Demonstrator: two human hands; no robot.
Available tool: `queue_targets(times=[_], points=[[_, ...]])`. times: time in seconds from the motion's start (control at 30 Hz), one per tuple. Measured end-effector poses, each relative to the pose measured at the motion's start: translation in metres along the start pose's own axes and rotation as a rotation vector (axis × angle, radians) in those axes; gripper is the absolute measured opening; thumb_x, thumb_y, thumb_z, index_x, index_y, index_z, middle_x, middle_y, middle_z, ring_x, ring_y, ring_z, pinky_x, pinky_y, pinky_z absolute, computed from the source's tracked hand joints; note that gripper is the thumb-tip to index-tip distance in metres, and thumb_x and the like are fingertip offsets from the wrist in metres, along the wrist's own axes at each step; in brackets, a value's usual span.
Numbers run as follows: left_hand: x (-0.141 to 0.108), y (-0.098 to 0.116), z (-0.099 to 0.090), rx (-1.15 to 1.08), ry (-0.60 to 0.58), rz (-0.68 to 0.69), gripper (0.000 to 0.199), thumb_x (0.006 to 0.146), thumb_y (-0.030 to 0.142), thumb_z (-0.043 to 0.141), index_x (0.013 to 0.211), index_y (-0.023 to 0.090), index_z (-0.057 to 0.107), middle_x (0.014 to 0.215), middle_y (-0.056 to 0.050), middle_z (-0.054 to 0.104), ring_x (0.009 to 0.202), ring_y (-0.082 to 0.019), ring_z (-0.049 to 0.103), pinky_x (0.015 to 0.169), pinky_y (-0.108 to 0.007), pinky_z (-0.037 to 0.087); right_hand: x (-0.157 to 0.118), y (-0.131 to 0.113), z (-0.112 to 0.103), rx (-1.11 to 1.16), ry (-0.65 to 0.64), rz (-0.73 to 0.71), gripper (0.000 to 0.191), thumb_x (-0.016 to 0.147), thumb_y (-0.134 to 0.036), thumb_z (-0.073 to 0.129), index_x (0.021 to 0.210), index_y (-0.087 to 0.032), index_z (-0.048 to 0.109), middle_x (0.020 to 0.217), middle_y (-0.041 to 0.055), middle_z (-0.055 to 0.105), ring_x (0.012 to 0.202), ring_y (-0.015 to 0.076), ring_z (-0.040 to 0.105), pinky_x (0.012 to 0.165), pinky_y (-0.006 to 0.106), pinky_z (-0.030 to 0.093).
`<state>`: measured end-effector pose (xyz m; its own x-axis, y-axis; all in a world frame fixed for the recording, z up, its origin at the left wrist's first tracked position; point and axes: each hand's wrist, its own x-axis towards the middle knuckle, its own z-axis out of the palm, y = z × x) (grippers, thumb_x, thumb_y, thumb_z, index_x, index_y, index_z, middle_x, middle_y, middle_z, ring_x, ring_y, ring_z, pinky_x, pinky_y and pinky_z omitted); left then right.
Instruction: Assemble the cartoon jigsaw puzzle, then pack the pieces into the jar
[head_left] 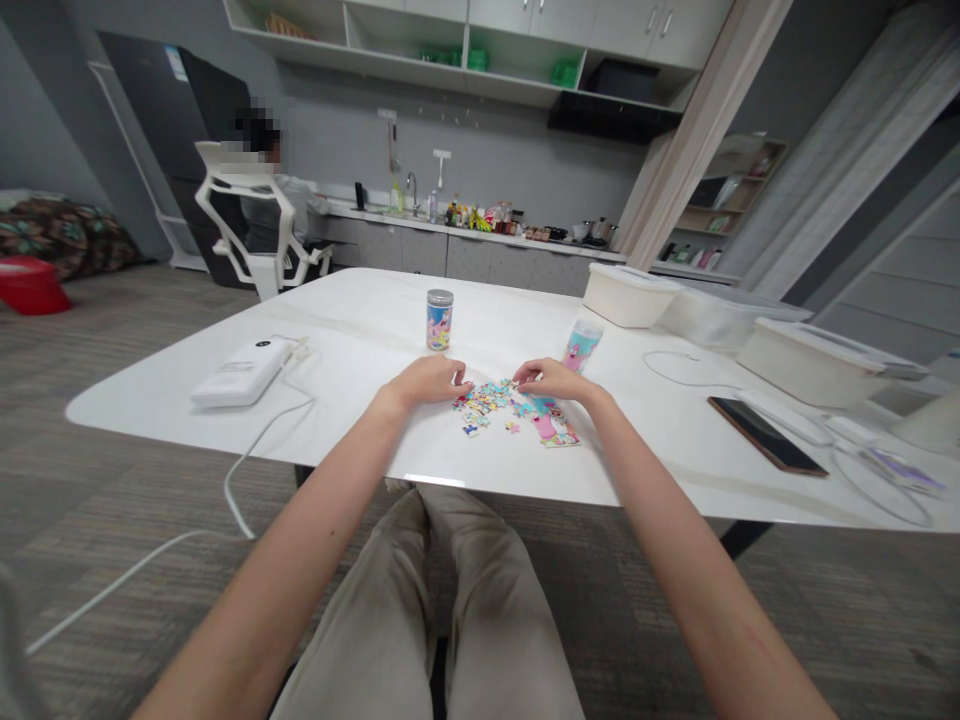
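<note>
Loose jigsaw puzzle pieces (487, 398) lie in a colourful pile on the white table (360, 320). At the pile's left edge is my left hand (429, 380), its fingers bent and closed at the tips; what they hold, if anything, is too small to make out. My right hand (555, 378) reaches over the pile from the right, fingertips pinched on a small puzzle piece (516, 385). Below that hand lies a joined puzzle section (551, 426) with pink and blue areas, partly covered by the hand. Two stray pieces (471, 431) sit nearer the table's front edge.
Behind the pile stand a printed can with a silver lid (439, 322) and a clear-topped printed container (583, 345). A white power box (244, 372) with cables is left. A phone (765, 436) and storage boxes (630, 296) are right. Someone sits in a white chair (262, 270) beyond.
</note>
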<state>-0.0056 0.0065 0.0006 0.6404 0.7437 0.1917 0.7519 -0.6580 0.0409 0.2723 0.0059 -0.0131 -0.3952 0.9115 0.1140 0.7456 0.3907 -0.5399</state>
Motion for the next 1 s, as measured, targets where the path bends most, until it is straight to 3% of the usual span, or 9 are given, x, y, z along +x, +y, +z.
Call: queue_targets(times=[0.27, 0.5, 0.7, 1.0], points=[[-0.001, 0.003, -0.001, 0.006, -0.025, 0.012, 0.036, 0.087, 0.047, 0.048, 0.089, 0.018, 0.068, 0.084, -0.01, 0.071, 0.081, -0.023, 0.066, 0.068, -0.03, 0.043, 0.001, 0.0, 0.0, 0.061, 0.041, -0.007, 0.014, 0.078, -0.017, 0.062, 0.089, -0.015, 0.071, 0.081, 0.0029, 0.072, 0.075, 0.0141, 0.064, 0.072, 0.024, 0.05], [0.002, -0.002, 0.004, 0.02, -0.008, 0.009, 0.034, 0.09, 0.043, 0.046, 0.107, 0.02, 0.066, 0.085, -0.008, 0.071, 0.084, -0.022, 0.066, 0.07, -0.029, 0.044, 0.003, 0.002, 0.0, -0.043, 0.1, 0.029, 0.015, 0.074, -0.011, 0.064, 0.085, -0.015, 0.072, 0.086, 0.004, 0.073, 0.077, 0.0143, 0.063, 0.074, 0.024, 0.049], [0.002, -0.002, 0.002, 0.004, -0.012, 0.038, 0.03, 0.089, 0.037, 0.048, 0.102, 0.021, 0.07, 0.083, -0.007, 0.071, 0.083, -0.021, 0.066, 0.068, -0.028, 0.043, 0.001, 0.002, 0.0, -0.013, 0.037, 0.016, 0.015, 0.075, -0.018, 0.065, 0.088, -0.015, 0.073, 0.076, 0.0024, 0.071, 0.073, 0.0141, 0.063, 0.07, 0.023, 0.048], [0.0, 0.0, 0.001, 0.028, 0.003, 0.02, 0.026, 0.087, 0.036, 0.05, 0.096, 0.021, 0.068, 0.083, -0.007, 0.071, 0.081, -0.021, 0.066, 0.068, -0.028, 0.043, -0.008, -0.006, -0.01, -0.083, 0.075, 0.124, 0.014, 0.073, -0.021, 0.066, 0.084, -0.016, 0.073, 0.078, 0.0035, 0.071, 0.069, 0.014, 0.061, 0.065, 0.023, 0.046]])
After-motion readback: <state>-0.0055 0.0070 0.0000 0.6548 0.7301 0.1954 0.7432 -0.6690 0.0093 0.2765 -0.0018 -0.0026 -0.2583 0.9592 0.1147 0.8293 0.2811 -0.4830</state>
